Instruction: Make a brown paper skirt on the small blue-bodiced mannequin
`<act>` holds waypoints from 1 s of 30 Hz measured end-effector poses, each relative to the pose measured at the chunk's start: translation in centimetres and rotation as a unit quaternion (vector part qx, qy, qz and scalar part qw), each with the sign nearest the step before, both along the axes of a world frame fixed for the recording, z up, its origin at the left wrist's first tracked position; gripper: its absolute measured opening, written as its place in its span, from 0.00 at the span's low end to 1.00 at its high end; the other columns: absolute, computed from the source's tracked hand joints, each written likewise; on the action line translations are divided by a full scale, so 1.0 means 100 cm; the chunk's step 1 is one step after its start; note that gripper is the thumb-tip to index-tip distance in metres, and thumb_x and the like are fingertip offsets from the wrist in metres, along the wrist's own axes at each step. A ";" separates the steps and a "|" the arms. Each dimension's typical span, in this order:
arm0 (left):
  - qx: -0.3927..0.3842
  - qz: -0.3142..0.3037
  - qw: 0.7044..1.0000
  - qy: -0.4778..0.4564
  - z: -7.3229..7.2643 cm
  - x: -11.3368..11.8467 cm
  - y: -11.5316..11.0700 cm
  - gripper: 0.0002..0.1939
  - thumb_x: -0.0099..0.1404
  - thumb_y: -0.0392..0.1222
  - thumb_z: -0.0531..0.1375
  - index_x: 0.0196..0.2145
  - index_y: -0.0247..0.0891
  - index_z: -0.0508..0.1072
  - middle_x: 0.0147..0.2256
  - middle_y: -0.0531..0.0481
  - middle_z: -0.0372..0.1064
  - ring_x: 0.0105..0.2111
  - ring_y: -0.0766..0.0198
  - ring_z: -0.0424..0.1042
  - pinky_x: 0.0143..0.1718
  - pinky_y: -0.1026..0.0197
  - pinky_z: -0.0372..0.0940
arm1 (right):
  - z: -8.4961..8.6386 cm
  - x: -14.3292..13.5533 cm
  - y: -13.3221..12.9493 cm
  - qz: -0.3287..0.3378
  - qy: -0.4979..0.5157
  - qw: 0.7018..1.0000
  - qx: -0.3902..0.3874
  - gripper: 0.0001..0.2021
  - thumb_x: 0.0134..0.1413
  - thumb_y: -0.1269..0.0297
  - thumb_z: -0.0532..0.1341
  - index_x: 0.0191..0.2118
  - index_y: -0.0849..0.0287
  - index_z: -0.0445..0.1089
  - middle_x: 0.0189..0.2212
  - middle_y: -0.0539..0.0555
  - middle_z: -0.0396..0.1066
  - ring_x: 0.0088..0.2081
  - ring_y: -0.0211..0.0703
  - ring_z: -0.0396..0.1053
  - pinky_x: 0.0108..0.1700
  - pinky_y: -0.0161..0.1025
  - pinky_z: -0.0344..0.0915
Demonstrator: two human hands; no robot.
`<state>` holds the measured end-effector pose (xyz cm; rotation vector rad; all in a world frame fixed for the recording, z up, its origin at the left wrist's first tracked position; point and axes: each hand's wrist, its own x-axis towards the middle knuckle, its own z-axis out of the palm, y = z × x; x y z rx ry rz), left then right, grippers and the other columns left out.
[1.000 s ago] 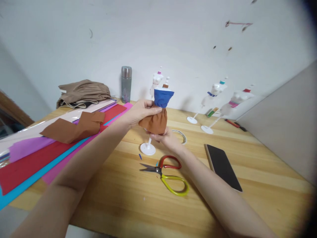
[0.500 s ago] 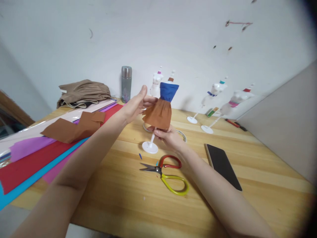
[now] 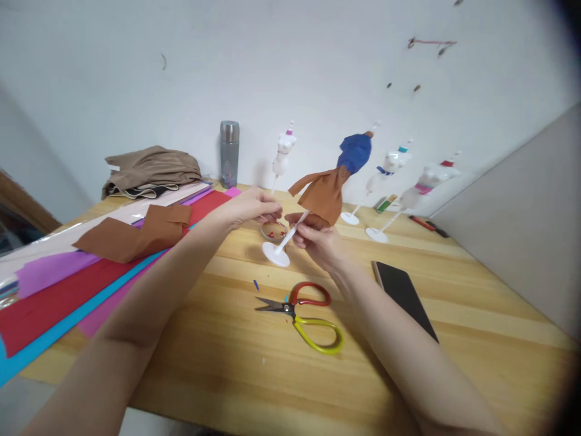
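The right hand [image 3: 320,243] was clamped on the stem [image 3: 285,240] of the dressed mannequin [image 3: 338,179], which was tilted, top to the right, over the surface [image 3: 218,363] beyond the scissors [image 3: 287,308]. The left hand [image 3: 254,206] was positioned near the stem, fingers bent; whether its fingertips met could not be determined. A blue bodice [image 3: 354,152] was located above the brown skirt [image 3: 323,197]
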<state>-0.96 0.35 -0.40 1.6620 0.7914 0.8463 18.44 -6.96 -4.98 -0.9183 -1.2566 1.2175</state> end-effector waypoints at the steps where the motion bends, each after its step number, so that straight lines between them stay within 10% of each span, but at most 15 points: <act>1: -0.004 0.027 0.999 0.018 0.003 0.000 -0.002 0.07 0.54 0.44 0.70 0.26 0.37 0.80 0.29 0.44 0.80 0.34 0.58 0.79 0.44 0.53 0.73 | 0.004 0.004 -0.001 -0.012 -0.011 1.000 0.006 0.19 0.39 0.52 0.75 0.36 0.56 0.77 0.25 0.50 0.69 0.23 0.35 0.53 0.25 0.40 0.51; 11: 0.137 0.292 0.925 -0.202 0.042 -0.018 -0.006 0.08 0.66 0.42 0.62 0.31 0.37 0.78 0.35 0.47 0.82 0.37 0.62 0.79 0.43 0.59 0.73 | 0.031 0.021 -0.015 0.116 -0.075 0.990 -0.003 0.19 0.45 0.54 0.75 0.43 0.56 0.81 0.31 0.52 0.73 0.23 0.33 0.53 0.25 0.40 0.50; 18: 0.243 0.279 0.893 -0.257 0.067 -0.031 -0.035 0.09 0.70 0.35 0.61 0.32 0.34 0.78 0.32 0.49 0.82 0.32 0.67 0.80 0.34 0.64 0.70 | 0.027 0.014 -0.017 0.175 -0.087 0.979 -0.059 0.16 0.43 0.53 0.76 0.36 0.58 0.81 0.28 0.50 0.75 0.20 0.30 0.55 0.22 0.35 0.46; 30: 0.354 0.266 0.892 -0.091 0.074 -0.028 -0.058 0.11 0.68 0.33 0.57 0.29 0.40 0.75 0.32 0.52 0.80 0.35 0.66 0.79 0.36 0.64 0.72 | -0.005 0.012 -0.015 0.330 -0.168 0.899 -0.234 0.09 0.46 0.63 0.71 0.32 0.63 0.79 0.23 0.48 0.72 0.18 0.26 0.57 0.18 0.27 0.53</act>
